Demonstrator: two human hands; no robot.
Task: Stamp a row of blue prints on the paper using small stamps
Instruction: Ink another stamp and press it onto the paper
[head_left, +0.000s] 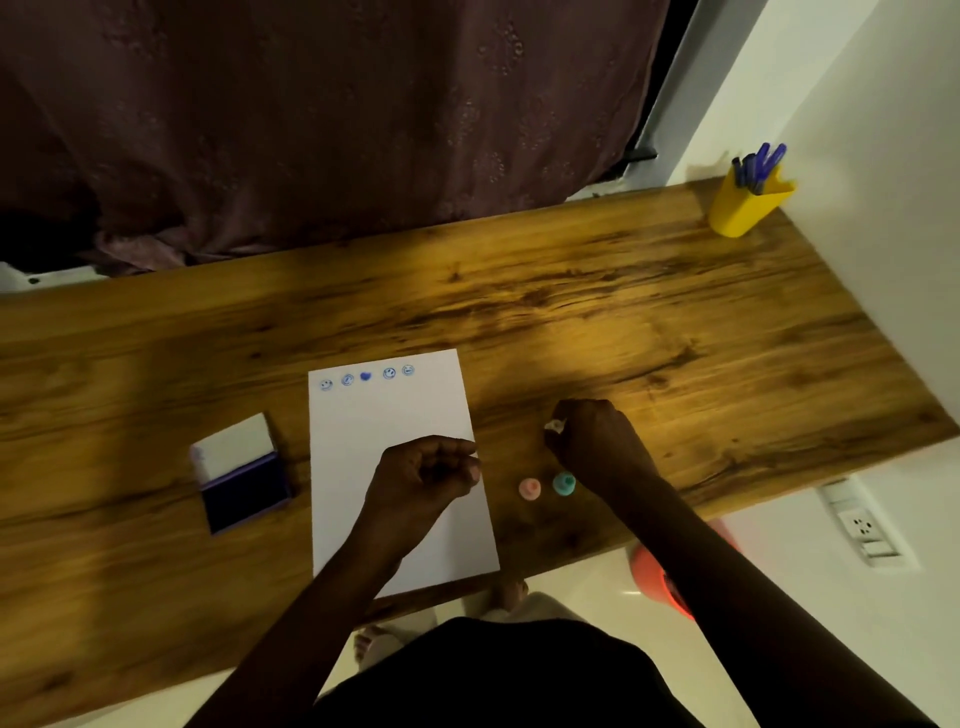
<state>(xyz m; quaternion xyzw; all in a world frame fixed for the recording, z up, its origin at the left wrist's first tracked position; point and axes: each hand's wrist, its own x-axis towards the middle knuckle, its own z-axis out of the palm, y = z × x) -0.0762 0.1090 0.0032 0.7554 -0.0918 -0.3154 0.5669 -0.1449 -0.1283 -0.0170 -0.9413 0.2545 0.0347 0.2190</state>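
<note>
A white sheet of paper (384, 441) lies on the wooden desk (623, 322), with a row of several blue prints (366, 376) along its far edge. My left hand (431, 470) rests as a closed fist on the paper's right side. My right hand (592, 436) is on the desk to the right of the paper, fingers closed on a small white stamp (554, 426). A pink stamp (530, 489) and a teal stamp (563, 484) stand between my two hands. The open blue ink pad (244, 480) sits left of the paper.
A yellow pen holder (745, 205) with blue pens stands at the desk's far right corner by the white wall. A dark curtain hangs behind the desk. A wall socket (865, 525) and an orange object (657, 574) lie below the desk's right edge.
</note>
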